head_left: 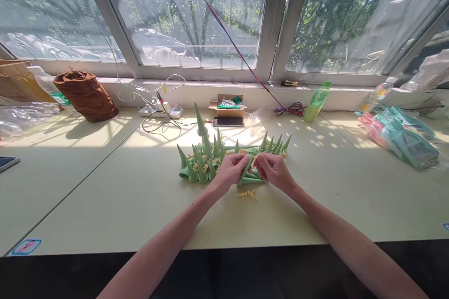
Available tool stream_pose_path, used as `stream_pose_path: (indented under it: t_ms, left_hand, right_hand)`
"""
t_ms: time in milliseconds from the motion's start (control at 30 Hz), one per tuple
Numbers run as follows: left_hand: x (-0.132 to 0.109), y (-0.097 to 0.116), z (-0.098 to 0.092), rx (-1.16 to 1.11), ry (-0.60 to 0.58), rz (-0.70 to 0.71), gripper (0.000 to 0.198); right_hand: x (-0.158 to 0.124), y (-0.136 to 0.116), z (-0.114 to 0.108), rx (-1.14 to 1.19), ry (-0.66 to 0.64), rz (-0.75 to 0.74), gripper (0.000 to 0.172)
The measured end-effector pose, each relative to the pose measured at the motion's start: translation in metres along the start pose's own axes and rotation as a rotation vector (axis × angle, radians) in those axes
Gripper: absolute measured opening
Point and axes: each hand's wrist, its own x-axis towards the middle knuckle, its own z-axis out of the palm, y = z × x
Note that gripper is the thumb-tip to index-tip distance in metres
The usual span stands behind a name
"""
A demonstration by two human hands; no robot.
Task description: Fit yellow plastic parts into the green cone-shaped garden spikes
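My left hand [231, 169] is closed around a green plastic cone [248, 164], held tilted above the table. Close against the cone's upper end, my right hand [275, 170] has its fingers pinched together; whatever they hold is too small to make out. Beyond and beside both hands, several similar green cones [202, 174] stand or lie in a cluster, with small pale yellow pieces among them. A few loose yellow plastic pieces [247, 195] lie on the table just in front of the hands.
Behind the cones are a small cardboard box [229, 111] and a dark phone [228, 122]. A power strip [161, 111] with cables sits back left, near a brown pouch [86, 95]. A green bottle [316, 103] and bagged pink and teal items [400, 135] are at right.
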Motion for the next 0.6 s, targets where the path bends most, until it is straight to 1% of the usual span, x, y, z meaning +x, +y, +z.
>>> stream_pose_path:
  t_ms: [200,600]
  left_hand:
    - [0.0002,-0.0012,-0.0023,0.027,-0.054,-0.002,0.047]
    - [-0.0002,0.0014,-0.0037,0.052,-0.085,0.024,0.047]
  right_hand:
    - [0.0000,0.0043,-0.0004,0.100,0.004,0.020,0.061]
    - [-0.0007,0.0034,-0.0011,0.112,0.000,0.000,0.060]
